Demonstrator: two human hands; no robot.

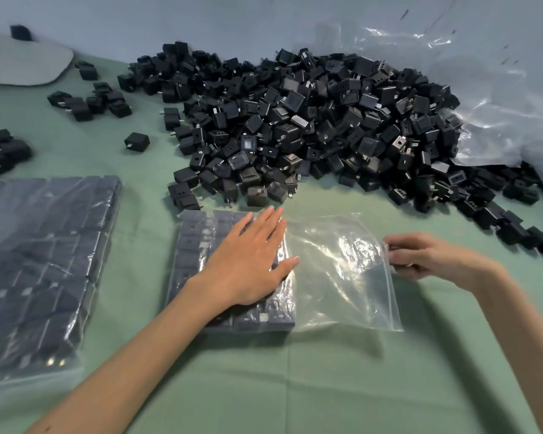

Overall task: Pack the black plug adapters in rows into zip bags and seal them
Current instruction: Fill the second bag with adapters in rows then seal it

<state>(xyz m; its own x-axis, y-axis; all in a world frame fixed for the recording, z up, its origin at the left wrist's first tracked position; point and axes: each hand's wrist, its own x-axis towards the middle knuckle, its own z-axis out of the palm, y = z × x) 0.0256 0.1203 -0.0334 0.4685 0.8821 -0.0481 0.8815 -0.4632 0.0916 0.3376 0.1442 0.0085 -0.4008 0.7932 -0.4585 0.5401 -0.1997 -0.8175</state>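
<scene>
We are working on the zip bag [342,270] lying near the middle of the green cloth [295,386]. Its left part holds neat rows of black adapters [198,242], while its right part is flat, with no adapters in it. Our left hand [248,264] rests flat on those rows through the plastic, fingers straight and spread, pressing them down. Our right hand [427,255] pinches the bag's right edge, where the zip strip seems to run; the fingers are curled together on it, though motion blur hides the detail.

We judge this bag only partly filled, or about to be sealed; we cannot tell which. To the near left lies a packed bag [44,261], full of rows, so at least one is done. Much remains: a big heap of loose adapters [311,120] covers the far middle and right, spilling from a clear plastic sheet [499,89]. Small clusters [88,101] sit far left, beside a grey pad [19,64].
</scene>
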